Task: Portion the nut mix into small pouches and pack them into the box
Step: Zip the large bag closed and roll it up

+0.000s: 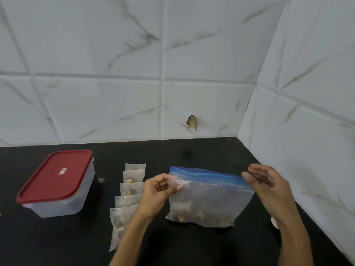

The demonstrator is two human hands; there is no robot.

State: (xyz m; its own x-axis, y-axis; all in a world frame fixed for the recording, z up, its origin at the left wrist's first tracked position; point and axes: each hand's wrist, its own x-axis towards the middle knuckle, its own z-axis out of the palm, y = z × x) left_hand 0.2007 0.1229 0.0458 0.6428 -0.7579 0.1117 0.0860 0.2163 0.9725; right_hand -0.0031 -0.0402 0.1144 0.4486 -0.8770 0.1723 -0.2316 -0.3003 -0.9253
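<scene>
Two bare forearms reach in from the bottom edge over a black tabletop [192, 246]. Between the hands, a large clear zip bag [209, 200] of nut mix stands upright, its long axis running left to right, its blue zip strip on top and the nuts settled at the bottom. The left hand [159, 191] has its fingers pinched closed on the bag's upper left corner. The right hand [269, 187] has loose, spread fingers, with fingertips touching the zip's right end. Just left of the left forearm, five small filled pouches [130, 191] lie flat in an overlapping column running near to far. Well apart, further left, sits a translucent box [63, 200] with its red lid [55, 175] on. Behind rises a white marble-tiled wall [115, 93].
</scene>
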